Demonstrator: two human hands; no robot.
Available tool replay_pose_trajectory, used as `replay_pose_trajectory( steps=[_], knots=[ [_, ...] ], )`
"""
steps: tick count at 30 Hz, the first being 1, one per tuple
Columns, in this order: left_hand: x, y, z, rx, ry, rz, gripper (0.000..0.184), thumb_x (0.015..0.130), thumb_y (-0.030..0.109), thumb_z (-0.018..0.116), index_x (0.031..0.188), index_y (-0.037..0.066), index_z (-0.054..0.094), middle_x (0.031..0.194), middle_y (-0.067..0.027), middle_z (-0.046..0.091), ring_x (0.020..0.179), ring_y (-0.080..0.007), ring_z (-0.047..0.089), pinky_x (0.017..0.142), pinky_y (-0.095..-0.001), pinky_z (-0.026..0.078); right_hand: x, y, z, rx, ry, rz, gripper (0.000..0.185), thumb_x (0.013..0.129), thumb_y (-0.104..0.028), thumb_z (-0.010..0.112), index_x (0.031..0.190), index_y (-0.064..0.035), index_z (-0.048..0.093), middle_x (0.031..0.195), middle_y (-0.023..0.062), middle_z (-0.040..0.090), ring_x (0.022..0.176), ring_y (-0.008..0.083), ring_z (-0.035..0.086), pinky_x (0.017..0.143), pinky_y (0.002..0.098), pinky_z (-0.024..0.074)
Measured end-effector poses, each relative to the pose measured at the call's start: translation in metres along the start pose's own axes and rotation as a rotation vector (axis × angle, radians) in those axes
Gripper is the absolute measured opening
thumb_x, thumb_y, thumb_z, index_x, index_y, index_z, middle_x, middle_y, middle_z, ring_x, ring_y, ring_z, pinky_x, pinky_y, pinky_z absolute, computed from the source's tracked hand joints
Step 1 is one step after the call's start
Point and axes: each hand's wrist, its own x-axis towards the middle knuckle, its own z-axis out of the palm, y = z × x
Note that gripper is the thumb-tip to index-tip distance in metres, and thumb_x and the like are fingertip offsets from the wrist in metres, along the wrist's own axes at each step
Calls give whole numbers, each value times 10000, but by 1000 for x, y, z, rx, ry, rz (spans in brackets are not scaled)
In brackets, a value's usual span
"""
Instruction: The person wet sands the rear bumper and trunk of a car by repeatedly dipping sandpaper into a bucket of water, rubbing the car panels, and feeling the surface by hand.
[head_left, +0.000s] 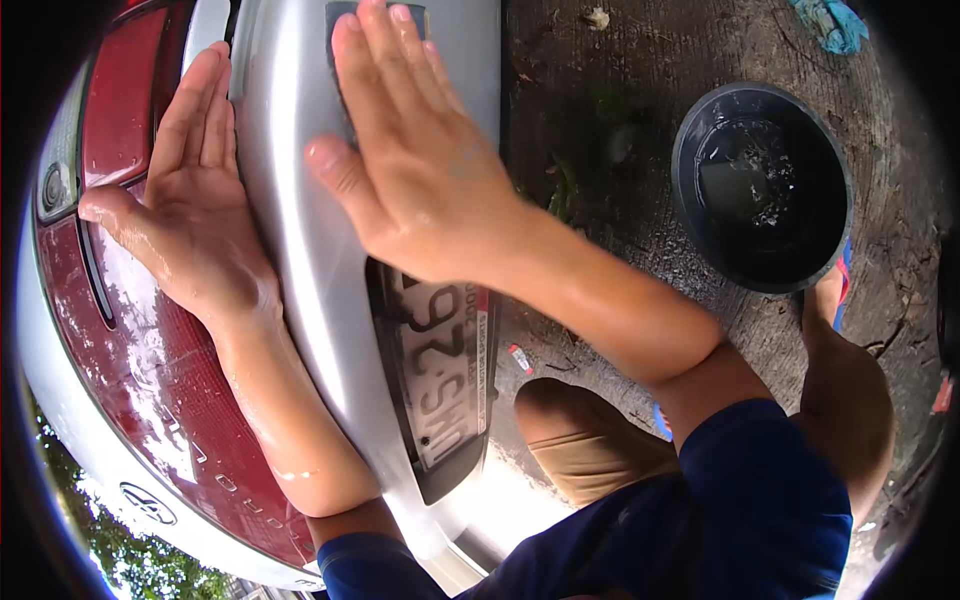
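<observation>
My left hand (200, 200) is wet, palm up and fingers stretched out, beside the red tail light (125, 90) of a silver car. Nothing is in it. My right hand (425, 170) lies palm down with its fingers extended over the silver body panel (290, 130). Beneath its fingertips, at the top edge of the view, is a dark flat sheet (338, 12), partly covered by the fingers. The licence plate (440, 370) is below my right wrist, its upper part hidden in shadow.
A black basin (690, 215) with water stands on the wet concrete ground (620, 60) at the right. A blue-green cloth or bag (835, 25) lies at the top right. My bent knees (565, 415) and a small red and white wrapper (520, 359) are at the lower middle.
</observation>
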Motion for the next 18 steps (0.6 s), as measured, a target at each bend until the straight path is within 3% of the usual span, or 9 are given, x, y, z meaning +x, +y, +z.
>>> replay_pose_trajectory(
  steps=[2,3,6,10,11,14,18],
  knots=[
    [4,0,-2,-3,2,4,1307,892,954,284,1504,-192,427,1613,-340,409,1569,-386,339,1320,-449,174,-33,-45,6,27,-115,-29,768,1096,-418,434,1618,118,262,1717,324,196,1616,468,152,1309,558,135],
    [5,-3,-8,-23,2,7,1310,889,956,289,1503,-192,428,1610,-339,414,1563,-385,348,1318,-447,187,-62,-64,5,74,-280,-136,784,1082,-404,474,1599,148,265,1701,350,208,1611,475,165,1298,577,167],
    [-2,0,-4,41,3,14,1323,876,965,296,1505,-192,425,1612,-340,409,1567,-384,343,1314,-438,205,-2,-7,-2,-47,1,-61,768,1077,-398,489,1574,161,314,1689,353,237,1606,476,183,1296,594,153],
    [4,-2,-6,-40,8,12,1324,874,967,302,1503,-191,429,1617,-341,402,1572,-386,336,1315,-436,200,-31,-44,10,14,-48,-119,740,1081,-396,478,1565,148,345,1676,346,276,1592,474,226,1294,582,170],
    [3,-4,-10,-82,26,9,1324,872,967,310,1501,-191,431,1614,-341,406,1567,-388,345,1315,-438,204,-43,-61,0,116,-222,-187,722,1076,-384,494,1534,162,382,1657,365,293,1582,470,254,1278,583,223],
    [-4,-1,-8,-7,15,23,1332,863,967,341,1504,-197,420,1617,-350,395,1556,-394,363,1312,-440,215,20,-2,2,-154,124,-164,708,1068,-373,513,1502,179,413,1645,370,305,1578,463,270,1272,581,241],
    [2,0,-9,-47,6,4,1340,864,968,331,1507,-205,405,1624,-355,379,1554,-408,360,1317,-449,208,2,-20,2,-161,88,-128,742,1079,-382,497,1537,185,353,1636,379,317,1576,452,288,1275,566,250]
  ],
)
